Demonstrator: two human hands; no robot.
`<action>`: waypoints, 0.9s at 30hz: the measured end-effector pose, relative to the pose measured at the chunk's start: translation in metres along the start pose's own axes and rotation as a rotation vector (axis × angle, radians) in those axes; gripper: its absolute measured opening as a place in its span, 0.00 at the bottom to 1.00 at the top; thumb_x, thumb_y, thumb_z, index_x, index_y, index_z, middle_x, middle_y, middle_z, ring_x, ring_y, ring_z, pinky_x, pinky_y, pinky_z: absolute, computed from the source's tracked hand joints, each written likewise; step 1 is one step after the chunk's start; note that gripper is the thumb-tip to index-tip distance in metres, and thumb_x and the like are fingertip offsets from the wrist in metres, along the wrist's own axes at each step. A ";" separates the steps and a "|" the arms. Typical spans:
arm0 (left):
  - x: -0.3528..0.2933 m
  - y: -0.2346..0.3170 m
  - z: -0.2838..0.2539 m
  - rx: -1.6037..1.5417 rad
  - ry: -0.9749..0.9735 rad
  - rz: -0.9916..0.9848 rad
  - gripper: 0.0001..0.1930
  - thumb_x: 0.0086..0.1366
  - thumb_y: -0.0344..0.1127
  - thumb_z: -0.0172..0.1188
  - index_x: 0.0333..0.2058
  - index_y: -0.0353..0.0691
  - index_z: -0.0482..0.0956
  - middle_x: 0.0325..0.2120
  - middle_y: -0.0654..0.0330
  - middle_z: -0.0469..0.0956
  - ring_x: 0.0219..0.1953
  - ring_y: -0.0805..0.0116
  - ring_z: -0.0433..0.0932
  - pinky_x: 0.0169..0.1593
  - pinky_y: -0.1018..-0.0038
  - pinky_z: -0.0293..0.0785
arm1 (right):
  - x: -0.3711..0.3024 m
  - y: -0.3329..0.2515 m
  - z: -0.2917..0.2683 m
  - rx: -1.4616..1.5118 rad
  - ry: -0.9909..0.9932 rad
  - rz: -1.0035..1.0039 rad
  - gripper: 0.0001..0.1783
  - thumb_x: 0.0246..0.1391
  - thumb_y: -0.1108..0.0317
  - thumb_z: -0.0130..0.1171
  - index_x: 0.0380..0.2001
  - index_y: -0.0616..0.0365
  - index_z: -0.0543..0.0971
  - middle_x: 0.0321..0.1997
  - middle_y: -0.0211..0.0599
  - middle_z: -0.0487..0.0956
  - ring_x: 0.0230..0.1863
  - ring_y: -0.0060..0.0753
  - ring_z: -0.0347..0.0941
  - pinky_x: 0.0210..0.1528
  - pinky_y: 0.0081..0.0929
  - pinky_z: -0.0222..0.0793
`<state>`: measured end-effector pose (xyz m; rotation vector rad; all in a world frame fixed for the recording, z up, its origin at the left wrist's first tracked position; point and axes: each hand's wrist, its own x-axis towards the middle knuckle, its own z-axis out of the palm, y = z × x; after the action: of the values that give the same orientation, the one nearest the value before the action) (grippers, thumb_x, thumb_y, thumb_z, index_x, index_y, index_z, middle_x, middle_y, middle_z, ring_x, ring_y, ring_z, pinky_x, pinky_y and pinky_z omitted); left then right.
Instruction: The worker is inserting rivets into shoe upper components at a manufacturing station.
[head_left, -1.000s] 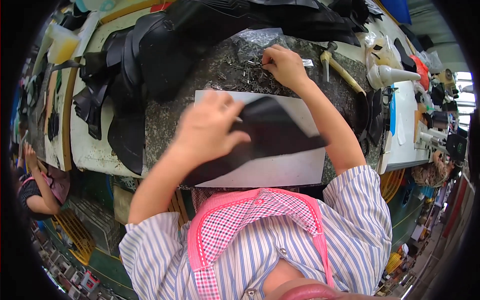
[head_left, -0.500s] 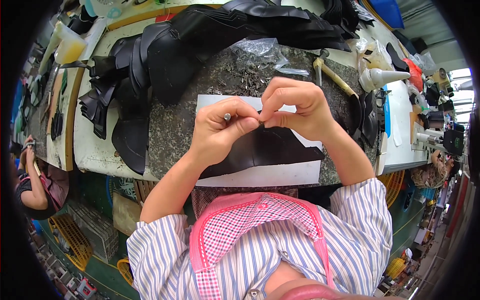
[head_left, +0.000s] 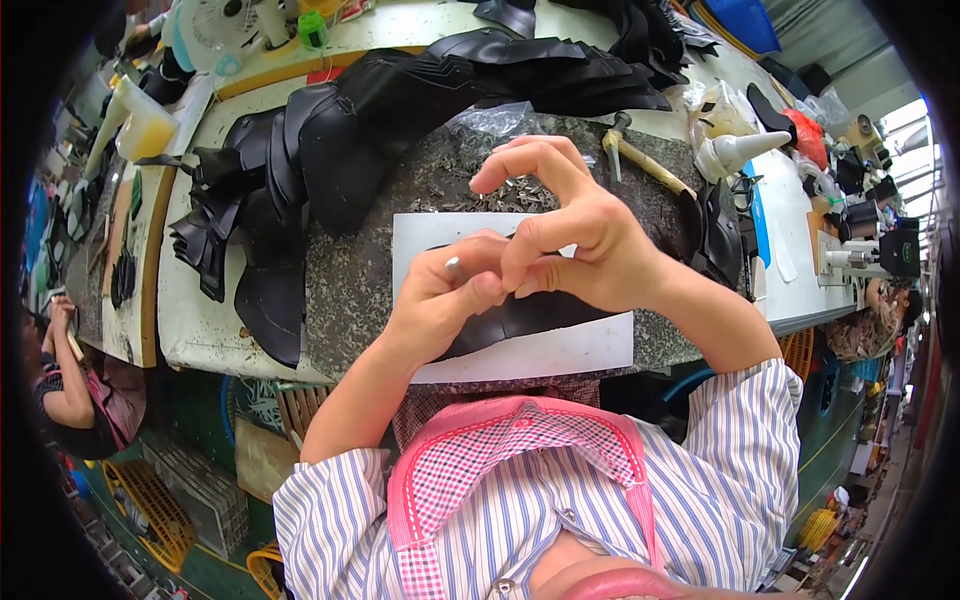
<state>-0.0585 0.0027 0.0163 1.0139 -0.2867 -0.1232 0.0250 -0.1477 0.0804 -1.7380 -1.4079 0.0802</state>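
My left hand (head_left: 437,297) is closed over the white board, its thumb and forefinger pressed together. Between its fingers pokes the rounded end of a silver metal rod (head_left: 453,266). My right hand (head_left: 585,240) meets the left fingertips, its thumb and forefinger in a pinch and its other fingers raised and curved. Whatever lies in that pinch is too small or hidden to name. Beneath both hands, a flat black leather-like piece (head_left: 545,318) rests on the white board (head_left: 590,345), partly covered by my hands.
Black cut pieces (head_left: 370,120) lie in a long overlapping row behind and left. Small metal bits (head_left: 455,185) litter the stone slab (head_left: 345,270). A hammer (head_left: 650,160) and a white nozzle bottle (head_left: 745,150) lie to the right. Another person (head_left: 85,385) works far left.
My right hand's outer fingers have lifted and spread, and its pinch has come across the left fingertips. The whole view has shifted slightly. My left hand stays closed around the rod.
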 end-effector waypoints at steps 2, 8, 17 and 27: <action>-0.001 -0.001 0.005 -0.073 0.002 0.047 0.14 0.57 0.40 0.56 0.35 0.33 0.72 0.27 0.66 0.69 0.26 0.81 0.64 0.30 0.84 0.60 | -0.005 -0.006 0.006 -0.002 0.068 0.017 0.06 0.29 0.66 0.65 0.16 0.47 0.77 0.45 0.34 0.67 0.50 0.39 0.57 0.54 0.38 0.48; -0.017 -0.018 0.017 -0.178 0.219 0.130 0.11 0.56 0.35 0.56 0.32 0.32 0.72 0.28 0.64 0.69 0.26 0.80 0.63 0.28 0.85 0.57 | -0.028 -0.010 0.037 0.059 0.310 0.175 0.05 0.35 0.69 0.64 0.19 0.51 0.77 0.43 0.35 0.67 0.46 0.30 0.61 0.47 0.29 0.53; -0.036 0.001 -0.002 0.934 0.437 0.228 0.16 0.48 0.38 0.63 0.35 0.36 0.75 0.25 0.63 0.71 0.25 0.74 0.70 0.28 0.80 0.66 | -0.045 0.004 0.083 0.682 0.471 0.348 0.05 0.43 0.79 0.56 0.25 0.60 0.73 0.33 0.32 0.71 0.32 0.17 0.66 0.34 0.12 0.61; -0.045 -0.024 -0.048 1.188 0.443 -0.133 0.23 0.42 0.42 0.66 0.37 0.39 0.74 0.26 0.57 0.73 0.27 0.66 0.73 0.32 0.73 0.68 | -0.058 0.035 0.110 0.825 0.347 0.669 0.09 0.45 0.76 0.56 0.32 0.65 0.73 0.29 0.32 0.75 0.30 0.18 0.71 0.34 0.13 0.65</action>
<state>-0.0868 0.0401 -0.0358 2.1949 0.1630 0.1861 -0.0283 -0.1316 -0.0365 -1.3378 -0.3827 0.6007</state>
